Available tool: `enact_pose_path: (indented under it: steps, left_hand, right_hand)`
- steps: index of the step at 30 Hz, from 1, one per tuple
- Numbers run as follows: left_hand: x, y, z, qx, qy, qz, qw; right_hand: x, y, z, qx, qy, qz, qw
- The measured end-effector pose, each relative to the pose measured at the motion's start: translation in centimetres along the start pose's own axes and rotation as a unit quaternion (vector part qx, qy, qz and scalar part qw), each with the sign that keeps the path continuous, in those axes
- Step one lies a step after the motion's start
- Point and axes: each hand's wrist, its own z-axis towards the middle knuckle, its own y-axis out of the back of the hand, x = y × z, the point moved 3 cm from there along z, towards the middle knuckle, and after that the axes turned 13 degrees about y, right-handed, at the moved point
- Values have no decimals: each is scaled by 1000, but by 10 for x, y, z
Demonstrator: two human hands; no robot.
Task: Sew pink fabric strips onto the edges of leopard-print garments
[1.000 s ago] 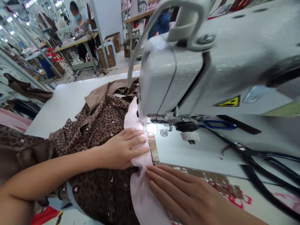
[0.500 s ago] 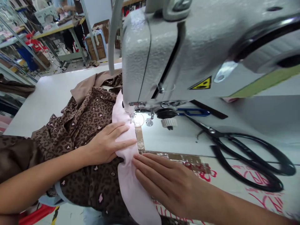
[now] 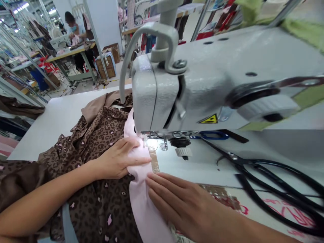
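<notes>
A pale pink fabric strip lies along the edge of a brown leopard-print garment and runs up to the presser foot of a sewing machine. On the pink strip, just in front of the foot, my left hand lies flat with its fingers apart. My right hand rests nearer to me, its straight fingers side by side and their tips on the strip's right edge. The right thumb is hidden. The needle is too small to make out.
Large black scissors lie right of the needle area, their handles toward me. A blue tool and a dark flat strip sit behind them. Across the room, a person works at another machine.
The head view has tilted up, so the machine and both hands sit lower in the picture. My hands keep nearly the same place on the pink strip.
</notes>
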Motion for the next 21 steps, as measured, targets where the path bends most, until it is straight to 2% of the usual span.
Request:
enact_pose_path:
  steps: [6,8,11,16,21]
  left_hand:
    - [15,7,13,-64,-71,60,994]
    - [13,10,15,-89,-119,69,986]
    - [3,12,12,-95,-177,45,979]
    - [-5,12,4,-111,-180,15,977]
    - [-8,11,3,-120,-171,30,977]
  right_hand:
    - [-20,-6,8,-9,-2,-1,1000]
    - [-23,-8,8,-7,1,-8,1000]
    - [-24,-9,7,1,6,-19,1000]
    - [-18,-6,4,-7,28,-39,999]
    - [-16,-8,3,17,39,-56,997]
